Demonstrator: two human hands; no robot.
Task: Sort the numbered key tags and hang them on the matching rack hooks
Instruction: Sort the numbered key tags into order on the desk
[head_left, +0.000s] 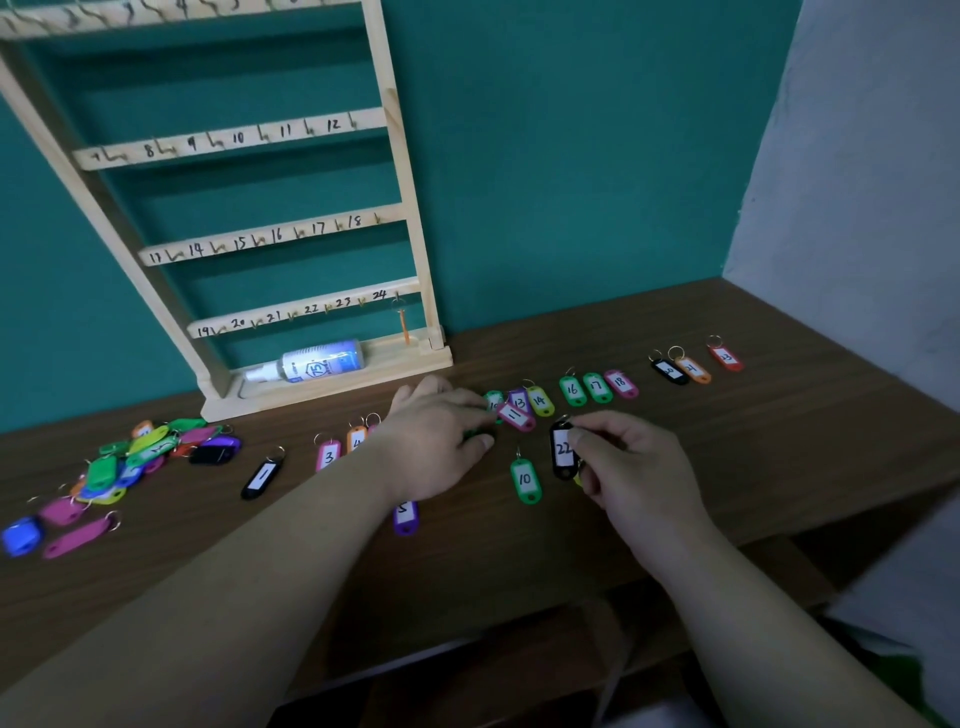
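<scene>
Pinching black tag 22 (563, 449) in the right hand (639, 467), just beside green tag 10 (525, 480) on the tabletop (727, 441). Resting the left hand (436, 441) palm down by tag 11 (515, 415), grip unclear. Facing the rack (402, 208), with a loose pile (130, 457) far left.

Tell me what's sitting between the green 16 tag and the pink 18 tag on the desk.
The green tag marked 17 lies between the green 16 tag and the pink 18 tag, all in one row, seen in the head view.

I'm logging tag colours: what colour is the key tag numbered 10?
Green, with a white number label; key tag 10 shows best in the head view.
</scene>
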